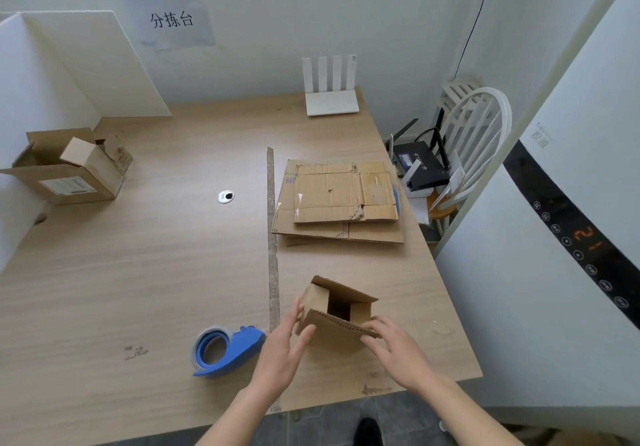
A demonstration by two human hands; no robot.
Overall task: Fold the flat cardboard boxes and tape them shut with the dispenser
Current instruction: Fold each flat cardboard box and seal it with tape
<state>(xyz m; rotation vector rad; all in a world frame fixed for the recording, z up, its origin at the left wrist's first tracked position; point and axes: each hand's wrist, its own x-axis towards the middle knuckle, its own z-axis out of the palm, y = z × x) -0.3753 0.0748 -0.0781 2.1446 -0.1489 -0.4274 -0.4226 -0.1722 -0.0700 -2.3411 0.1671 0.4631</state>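
Note:
A small brown cardboard box stands near the table's front edge, its top flaps open and the dark inside showing. My left hand presses flat against its left side, fingers spread. My right hand grips the near flap at its right corner. A blue tape dispenser lies on the table just left of my left hand. A stack of flat cardboard boxes lies further back on the right.
An opened larger box with a label sits at the far left. A white router stands at the back. A cable hole and a taped seam mark the tabletop. A white chair and an appliance stand right.

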